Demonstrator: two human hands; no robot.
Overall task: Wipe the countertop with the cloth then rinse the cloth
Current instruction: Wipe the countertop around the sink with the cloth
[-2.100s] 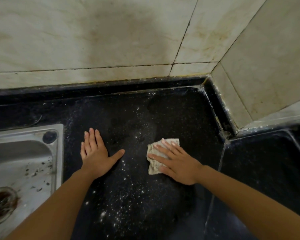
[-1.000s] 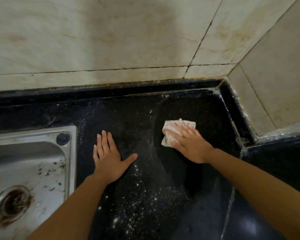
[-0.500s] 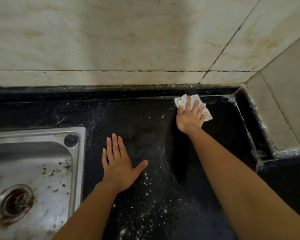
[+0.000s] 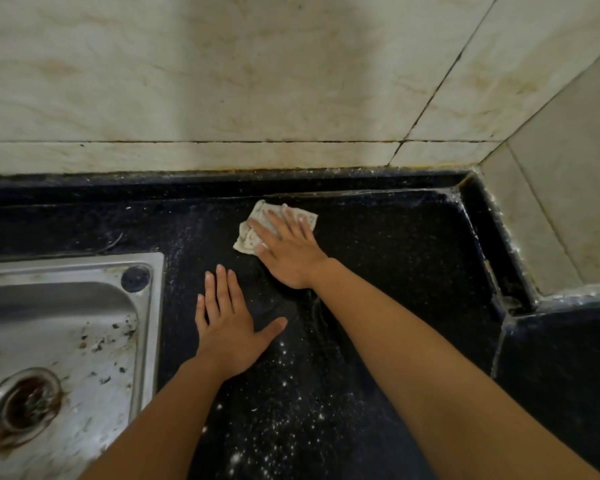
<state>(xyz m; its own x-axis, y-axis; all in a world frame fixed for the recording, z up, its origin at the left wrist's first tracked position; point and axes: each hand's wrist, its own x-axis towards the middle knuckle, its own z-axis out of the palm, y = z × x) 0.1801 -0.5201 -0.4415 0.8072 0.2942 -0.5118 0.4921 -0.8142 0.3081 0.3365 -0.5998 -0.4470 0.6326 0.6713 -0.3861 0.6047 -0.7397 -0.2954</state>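
A stained tiled wall (image 4: 222, 81) backs a black speckled countertop (image 4: 395, 258), with a steel sink (image 4: 149, 306) set into it on the left, its basin flecked with dark debris. A person leans over the worktop. Their left hand (image 4: 229, 327) is planted flat beside the sink, fingers straight and thumb splayed, holding nothing. Their right hand (image 4: 288, 251) presses down on a small pale cloth (image 4: 248, 235), fingers extended and gripping nothing. The cloth lies crumpled on the countertop near the back ledge, its left part poking out past the fingers. It looks light, limp and soft, so it is likely to bunch and slide under the palm. It would be best gathered into a fist, or pinched by that free left edge, when carried to the sink. White specks (image 4: 284, 393) dot the near surface, so the wiping looks unfinished.
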